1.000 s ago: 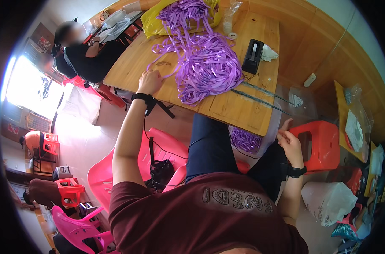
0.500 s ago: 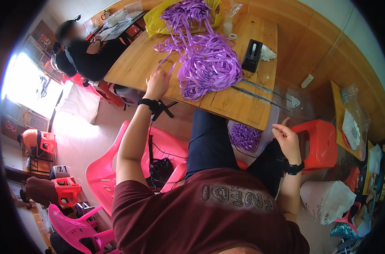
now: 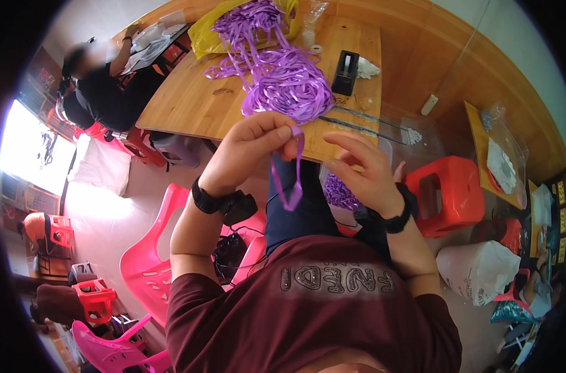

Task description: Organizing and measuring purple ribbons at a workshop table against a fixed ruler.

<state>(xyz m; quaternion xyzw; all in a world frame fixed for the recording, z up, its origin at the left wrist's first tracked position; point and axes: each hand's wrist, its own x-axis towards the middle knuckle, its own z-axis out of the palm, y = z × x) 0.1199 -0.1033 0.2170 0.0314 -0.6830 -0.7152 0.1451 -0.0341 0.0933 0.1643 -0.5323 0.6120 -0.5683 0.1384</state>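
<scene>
Pinched between thumb and fingers, a narrow purple ribbon (image 3: 290,202) hangs in a loop from my left hand (image 3: 252,149), in front of the table's near edge. To its right, my right hand (image 3: 371,177) is raised with fingers apart and nothing between them. Behind my hands a large tangled heap of purple ribbon (image 3: 286,81) lies on the wooden table (image 3: 177,102). Strands run from it up into a yellow plastic bag (image 3: 202,34), which holds more ribbon. Below my right hand, short purple pieces (image 3: 340,193) fill a clear container, partly hidden.
A black tape dispenser (image 3: 345,73) and crumpled white paper (image 3: 368,68) sit right of the heap. Thin dark strips (image 3: 357,129) extend past the table's right edge. A red stool (image 3: 450,193) stands at right, a pink chair (image 3: 147,248) at left. Another person (image 3: 102,87) sits at the far left.
My left hand has come from beside the heap toward my body, now with a ribbon loop in it. My right hand has risen and moved left toward it.
</scene>
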